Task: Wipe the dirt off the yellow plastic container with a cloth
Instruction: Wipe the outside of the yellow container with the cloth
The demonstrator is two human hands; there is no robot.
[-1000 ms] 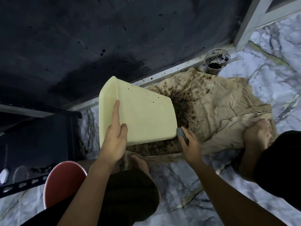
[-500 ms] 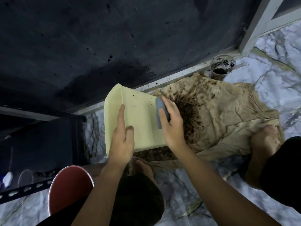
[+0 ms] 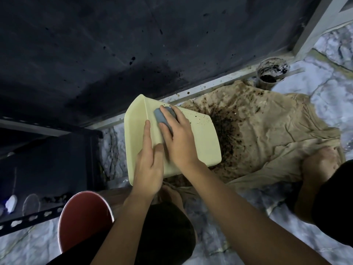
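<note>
A pale yellow plastic container (image 3: 202,142) lies tilted on its side over a stained cloth sheet, its flat face up and speckled with dark dirt near the far right corner. My left hand (image 3: 148,165) rests on its near left edge, index finger stretched along the ridge. My right hand (image 3: 177,138) presses a small grey-blue cloth (image 3: 161,116) against the upper left part of the face, fingers curled over it.
A beige sheet (image 3: 277,134) soiled with dark dirt covers the marble floor. A dirty cup (image 3: 272,70) stands by the wall rail. A red stool (image 3: 84,219) sits at lower left beside a black rack (image 3: 47,169). My bare feet rest on the sheet.
My right hand has swept the grey-blue cloth from the container's lower right corner up and left across its face. Fewer specks show on the wiped area. My left hand stayed in place.
</note>
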